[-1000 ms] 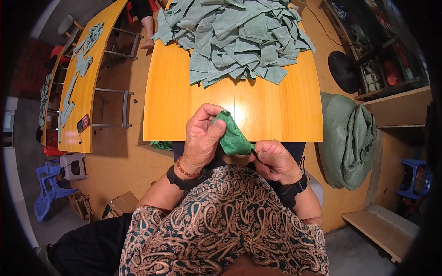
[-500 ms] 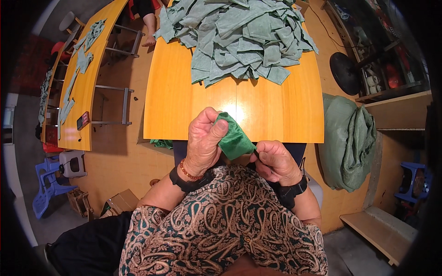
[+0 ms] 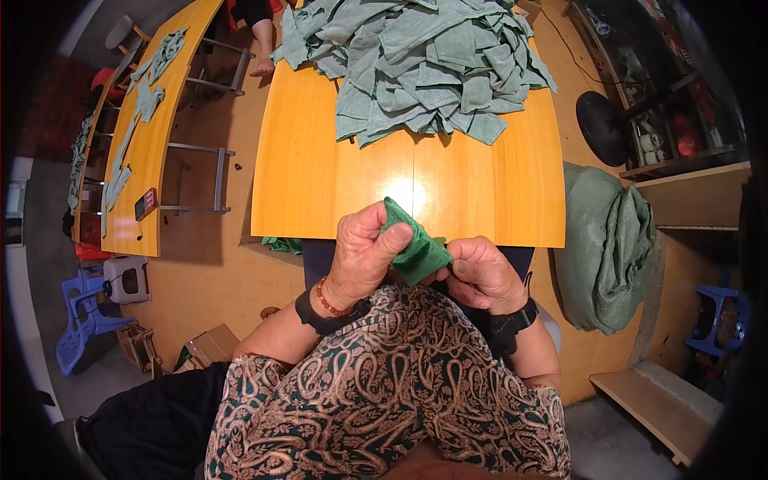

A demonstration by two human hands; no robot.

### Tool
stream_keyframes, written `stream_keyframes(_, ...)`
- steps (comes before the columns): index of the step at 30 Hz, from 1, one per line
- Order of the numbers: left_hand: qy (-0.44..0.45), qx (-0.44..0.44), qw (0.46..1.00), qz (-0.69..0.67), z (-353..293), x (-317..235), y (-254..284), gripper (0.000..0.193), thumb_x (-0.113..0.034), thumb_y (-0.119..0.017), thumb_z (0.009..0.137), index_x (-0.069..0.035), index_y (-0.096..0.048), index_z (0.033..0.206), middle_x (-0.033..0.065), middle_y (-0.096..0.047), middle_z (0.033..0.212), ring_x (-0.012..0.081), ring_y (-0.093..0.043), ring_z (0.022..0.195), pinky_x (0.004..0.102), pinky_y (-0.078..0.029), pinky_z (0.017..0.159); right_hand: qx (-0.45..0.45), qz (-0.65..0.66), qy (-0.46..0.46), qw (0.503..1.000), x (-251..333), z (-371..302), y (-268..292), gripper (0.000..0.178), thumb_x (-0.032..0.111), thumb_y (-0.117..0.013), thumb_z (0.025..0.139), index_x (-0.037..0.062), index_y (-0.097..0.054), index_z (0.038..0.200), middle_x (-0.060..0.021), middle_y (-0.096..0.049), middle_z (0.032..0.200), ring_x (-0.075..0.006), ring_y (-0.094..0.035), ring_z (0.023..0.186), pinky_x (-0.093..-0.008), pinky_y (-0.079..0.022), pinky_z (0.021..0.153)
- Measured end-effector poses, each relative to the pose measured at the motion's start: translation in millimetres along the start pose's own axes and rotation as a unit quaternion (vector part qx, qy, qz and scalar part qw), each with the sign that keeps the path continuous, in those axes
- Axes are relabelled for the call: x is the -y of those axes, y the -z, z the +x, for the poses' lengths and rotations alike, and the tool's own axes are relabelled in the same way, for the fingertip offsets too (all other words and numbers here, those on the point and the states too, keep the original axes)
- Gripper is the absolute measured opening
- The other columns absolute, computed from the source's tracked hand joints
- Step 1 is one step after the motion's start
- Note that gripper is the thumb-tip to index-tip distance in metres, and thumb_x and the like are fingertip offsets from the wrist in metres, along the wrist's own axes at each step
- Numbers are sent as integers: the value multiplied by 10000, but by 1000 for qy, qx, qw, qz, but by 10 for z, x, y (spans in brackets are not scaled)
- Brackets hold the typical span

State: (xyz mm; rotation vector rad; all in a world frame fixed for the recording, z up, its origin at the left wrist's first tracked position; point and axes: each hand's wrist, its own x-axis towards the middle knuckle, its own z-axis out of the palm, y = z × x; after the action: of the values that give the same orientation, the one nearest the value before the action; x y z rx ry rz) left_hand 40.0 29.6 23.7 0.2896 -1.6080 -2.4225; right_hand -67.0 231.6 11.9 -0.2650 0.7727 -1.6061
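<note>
A small piece of bright green velvety cloth [image 3: 418, 253], folded or sewn like a little pouch, is held above my lap near the table's front edge. My left hand [image 3: 366, 250] is closed on its upper left side, with the thumb lying across the front. At its lower right corner, the thumb and fingers of my right hand [image 3: 482, 274] are pinched together on the cloth's edge. Those fingertips partly hide whatever else may be between them. Beyond my hands, a large heap of pale grey-green cloth pieces [image 3: 432, 72] covers the far part of the wooden table [image 3: 320, 176].
Green cloth [image 3: 282, 245] shows under the table's left front corner. A big green sack [image 3: 604, 248] lies on the floor at right. On the left stand another table [image 3: 136, 180] with cloth strips and a blue plastic chair [image 3: 80, 320]. A person's leg [image 3: 262, 48] shows beyond.
The green cloth has shifted slightly right and bunched, its far corner now pointed. My left hand moved right with it. A dark thin thing seen at my right fingertips is now mostly hidden.
</note>
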Motion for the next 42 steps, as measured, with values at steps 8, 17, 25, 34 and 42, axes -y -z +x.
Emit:
stream_keyframes(8,-48,-46,995,69,30,-33,-121,153,-163,-664,947,-26,-611,988,-25,-631,867,32,-541,781,207,-457,688,-6,79,16,997,-188,103,-45,231,231,-564,993,4,-603,983,-7,-490,535,-52,-347,327,-189,-262,319)
stream_keyframes(17,-101,-134,974,-149,228,-95,107,67,-89,-614,965,-80,-548,972,-14,-638,915,47,-588,820,228,-496,773,-37,63,14,997,-283,21,134,198,197,-538,1009,17,-617,1036,-17,-522,565,-61,-361,334,-196,-261,313)
stream_keyframes(25,-196,-253,939,-129,272,-234,530,109,-87,-609,967,-48,-569,1060,39,-675,983,79,-632,832,240,-527,759,-115,34,17,993,-295,-58,155,224,182,-521,1018,-21,-613,1043,-30,-536,575,-56,-364,346,-188,-280,323)
stream_keyframes(34,-189,-234,944,136,3,-312,594,111,-57,-679,916,8,-621,985,4,-661,805,28,-582,698,185,-486,646,-84,-89,39,992,-109,153,-91,252,195,-487,1035,-17,-600,1110,-20,-542,579,-57,-402,366,-186,-302,342)
stream_keyframes(42,-180,-182,937,238,-8,-311,510,118,-4,-637,913,22,-667,1023,38,-696,912,66,-620,792,211,-514,709,-34,-243,56,968,12,228,-360,234,112,-497,1019,-22,-598,1182,-7,-553,585,-31,-430,418,-176,-331,412)
